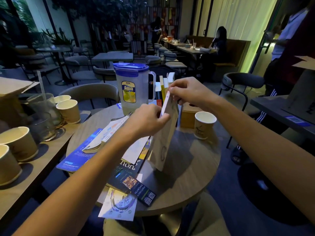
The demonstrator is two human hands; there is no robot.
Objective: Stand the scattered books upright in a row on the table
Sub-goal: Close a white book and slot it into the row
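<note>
Head view: left hand (150, 120) and right hand (189, 92) pinch the pale book (164, 138) at its top edge; long axis near-vertical, apparently tilting toward upright books (163, 89) beyond

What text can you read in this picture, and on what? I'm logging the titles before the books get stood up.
"Aqua": yellow label on the pitcher.
"NGHĨ GIÀU LÀM GIÀU": spine of the dark book at the table's near edge; accents unclear.
"hon": part of a word on the dark cover, the rest hidden.
Blue book: white lines too small to read.
Pale book, held by both hands: no readable text.
Upright spines behind: too blurred.
</note>
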